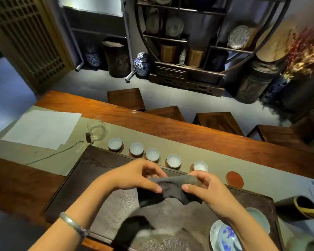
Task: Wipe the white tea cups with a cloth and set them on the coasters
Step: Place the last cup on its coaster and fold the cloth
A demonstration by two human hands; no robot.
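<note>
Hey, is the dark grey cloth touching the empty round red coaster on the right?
Apart. The head view shows the dark grey cloth held up in both hands, with bare tray and table runner between it and the empty round red coaster.

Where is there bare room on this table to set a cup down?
The red coaster right of the five cups is bare. The runner between the cup row and the table's far edge is open, and the tray is bare left of the left hand. It is crowded around the cloth, both hands, right hand, and the dishes at the tray's near right.
</note>
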